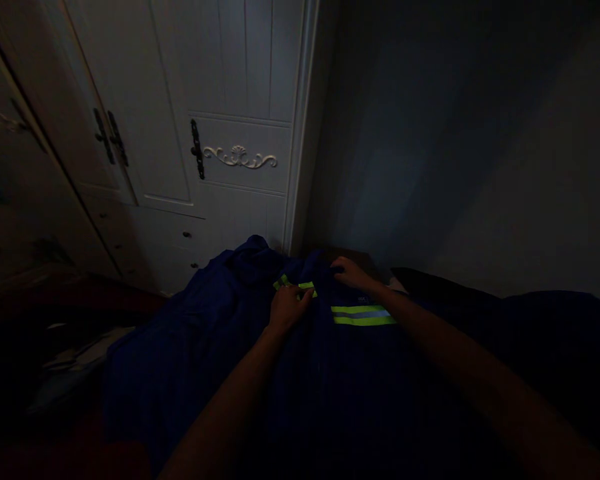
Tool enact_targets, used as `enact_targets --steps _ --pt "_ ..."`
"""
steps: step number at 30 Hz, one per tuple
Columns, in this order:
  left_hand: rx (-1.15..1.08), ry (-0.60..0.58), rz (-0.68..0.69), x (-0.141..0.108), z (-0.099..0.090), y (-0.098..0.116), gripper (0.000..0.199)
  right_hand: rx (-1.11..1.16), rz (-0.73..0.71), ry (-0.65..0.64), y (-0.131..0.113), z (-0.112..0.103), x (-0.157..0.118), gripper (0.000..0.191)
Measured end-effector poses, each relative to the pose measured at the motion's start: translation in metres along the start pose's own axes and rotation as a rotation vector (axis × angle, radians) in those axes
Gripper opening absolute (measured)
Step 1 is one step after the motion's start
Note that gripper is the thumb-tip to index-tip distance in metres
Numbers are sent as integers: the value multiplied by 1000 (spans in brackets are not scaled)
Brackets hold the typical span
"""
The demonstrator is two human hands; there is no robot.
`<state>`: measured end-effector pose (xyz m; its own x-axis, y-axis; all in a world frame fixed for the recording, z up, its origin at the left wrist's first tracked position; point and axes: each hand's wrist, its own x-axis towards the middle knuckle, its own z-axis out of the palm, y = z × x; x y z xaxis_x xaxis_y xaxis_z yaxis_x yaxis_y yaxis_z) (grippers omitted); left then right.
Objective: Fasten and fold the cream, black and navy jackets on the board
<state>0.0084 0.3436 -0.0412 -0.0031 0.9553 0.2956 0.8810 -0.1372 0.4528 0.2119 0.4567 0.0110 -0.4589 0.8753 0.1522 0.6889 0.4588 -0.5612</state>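
Note:
A dark blue garment [200, 333] with yellow-green and silver reflective strips [363, 315] lies spread across the middle of the dim view. My left hand [289, 307] is on the cloth by the shorter strip piece, thumb and fingers closed on the fabric there. Farther right and a bit higher, my right hand [349, 272] has its fingers bent over the garment's upper edge, above the longer strip. Its fingertips are dark against the blue cloth, so whether they pinch it is hard to see.
A white wardrobe [240, 87] with dark handles and carved trim stands beyond the garment. A plain wall [455, 147] rises at the right. Dark fabric [445, 283] lies at the right, and pale items [85, 353] are low at the left.

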Motion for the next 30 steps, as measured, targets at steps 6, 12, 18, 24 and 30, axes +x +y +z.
enact_targets --steps 6,12,18,24,30 --pt "-37 23 -81 2 2 0 52 591 180 284 46 -22 -47 22" --pt "61 -63 -189 13 -10 15 61 904 381 406 66 -10 -54 37" --pt "253 206 -92 63 -14 42 52 936 532 426 74 10 -54 39" --pt "-194 254 -152 102 19 33 48 893 564 419 76 4 -53 39" --pt "-690 320 -385 116 16 0 21 867 566 465 83 0 -45 41"
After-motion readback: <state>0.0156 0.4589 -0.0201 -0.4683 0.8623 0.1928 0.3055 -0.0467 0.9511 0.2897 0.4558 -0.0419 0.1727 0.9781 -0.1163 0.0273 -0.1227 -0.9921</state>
